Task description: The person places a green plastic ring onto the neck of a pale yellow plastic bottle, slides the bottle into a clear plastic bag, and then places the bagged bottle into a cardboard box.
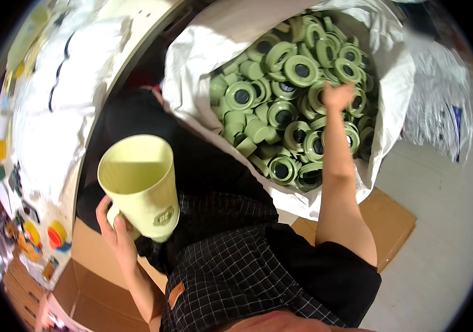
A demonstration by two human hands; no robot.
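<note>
My left hand (116, 232) is wrapped round the handle of a large pale green mug (156, 207). The mug is tilted, its wide mouth upward, and a small dark round mark shows on its side. My right arm reaches far out into a big white woven sack (189, 66). There my right hand (338, 97) is down among many green round lids (301, 71) with dark discs in their centres. Its fingertips are blurred against the lids, so whether one is gripped cannot be made out.
On the left stands a table (137, 12) with white plastic bags (59, 105) and small yellow and orange items. Below it is an open cardboard box (103, 293). Flat cardboard (388, 227) lies under the sack's right side. Clear plastic bags (438, 94) lie on the floor at far right.
</note>
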